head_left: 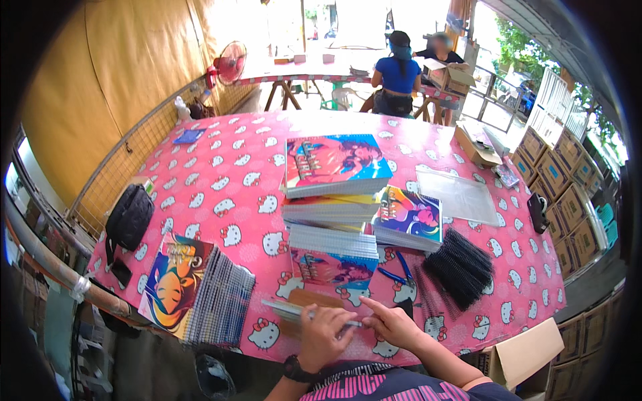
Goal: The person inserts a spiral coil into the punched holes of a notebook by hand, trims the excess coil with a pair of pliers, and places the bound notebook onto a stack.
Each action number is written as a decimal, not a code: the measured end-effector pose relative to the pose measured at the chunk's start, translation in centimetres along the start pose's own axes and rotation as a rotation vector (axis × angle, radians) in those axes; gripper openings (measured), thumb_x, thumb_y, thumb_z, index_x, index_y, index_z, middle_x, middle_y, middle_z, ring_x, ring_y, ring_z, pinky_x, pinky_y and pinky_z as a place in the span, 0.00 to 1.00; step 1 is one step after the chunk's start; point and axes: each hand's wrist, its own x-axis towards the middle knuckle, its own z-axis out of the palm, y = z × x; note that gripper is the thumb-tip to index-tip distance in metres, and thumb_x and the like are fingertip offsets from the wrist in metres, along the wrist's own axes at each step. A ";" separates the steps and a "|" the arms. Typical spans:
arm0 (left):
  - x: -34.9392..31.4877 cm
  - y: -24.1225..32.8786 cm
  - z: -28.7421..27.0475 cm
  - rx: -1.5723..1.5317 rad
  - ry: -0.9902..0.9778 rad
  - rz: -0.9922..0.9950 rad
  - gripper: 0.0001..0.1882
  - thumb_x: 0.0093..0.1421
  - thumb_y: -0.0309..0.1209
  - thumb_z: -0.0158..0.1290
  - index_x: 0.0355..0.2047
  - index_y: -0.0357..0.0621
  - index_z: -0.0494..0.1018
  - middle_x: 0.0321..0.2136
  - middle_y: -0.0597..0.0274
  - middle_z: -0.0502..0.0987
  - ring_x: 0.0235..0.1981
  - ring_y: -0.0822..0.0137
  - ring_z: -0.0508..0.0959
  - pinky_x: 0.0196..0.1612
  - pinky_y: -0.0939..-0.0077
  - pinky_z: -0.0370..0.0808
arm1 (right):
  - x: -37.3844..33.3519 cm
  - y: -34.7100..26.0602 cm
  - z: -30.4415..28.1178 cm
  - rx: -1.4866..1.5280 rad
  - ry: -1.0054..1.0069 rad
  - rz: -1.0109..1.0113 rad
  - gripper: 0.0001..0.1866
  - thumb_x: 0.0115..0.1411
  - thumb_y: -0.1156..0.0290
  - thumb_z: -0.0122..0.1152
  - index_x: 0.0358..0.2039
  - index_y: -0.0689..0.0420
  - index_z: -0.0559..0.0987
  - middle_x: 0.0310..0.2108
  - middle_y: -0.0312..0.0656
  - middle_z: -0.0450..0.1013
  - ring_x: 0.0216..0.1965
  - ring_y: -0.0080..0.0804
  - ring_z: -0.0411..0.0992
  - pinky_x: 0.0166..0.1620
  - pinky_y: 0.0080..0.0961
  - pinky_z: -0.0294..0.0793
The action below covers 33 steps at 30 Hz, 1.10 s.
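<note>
My left hand [326,332] is closed on a thin notebook [286,308], held edge-on near the front of the table. Close by, my right hand [393,325] has its index finger stretched out. Another of its fingertips is at the notebook's right end; I see nothing held in it. A brown board [314,299] lies under the notebook. Just beyond are blue-handled pliers [399,272] and a stack of spiral notebooks [332,260] with colourful covers. Black plastic binding coils [459,271] form a heap to the right.
More spiral notebooks [217,294] lie fanned at the left, with a taller pile [338,164] behind. A black bag [130,217] and phone [120,273] sit near the left edge. Clear plastic sheets [458,194] lie at right. An open carton [521,354] stands below the right edge. Two people work beyond.
</note>
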 end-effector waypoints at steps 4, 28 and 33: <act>-0.3 -0.3 0.0 -0.042 -0.129 0.100 0.11 0.51 0.35 0.61 0.36 0.58 0.78 0.29 0.73 0.74 0.35 0.67 0.73 0.44 0.64 0.61 | -0.6 0.4 -1.8 0.041 -0.022 0.056 0.23 0.60 0.62 0.57 0.53 0.57 0.71 0.28 0.49 0.77 0.30 0.46 0.76 0.37 0.38 0.75; -0.6 -0.6 0.2 0.057 -0.242 0.034 0.11 0.56 0.44 0.55 0.38 0.58 0.76 0.40 0.74 0.76 0.44 0.70 0.73 0.56 0.56 0.53 | 1.8 9.5 0.5 -0.680 0.250 -0.214 0.32 0.46 0.58 0.69 0.52 0.52 0.72 0.52 0.51 0.66 0.54 0.55 0.64 0.53 0.43 0.69; 0.2 -0.1 0.2 0.010 -0.215 0.047 0.08 0.57 0.42 0.55 0.33 0.57 0.77 0.42 0.75 0.77 0.47 0.69 0.72 0.56 0.57 0.53 | 0.3 11.6 -0.3 -0.476 -0.172 -0.083 0.32 0.43 0.55 0.71 0.49 0.52 0.73 0.56 0.49 0.63 0.54 0.54 0.63 0.54 0.43 0.69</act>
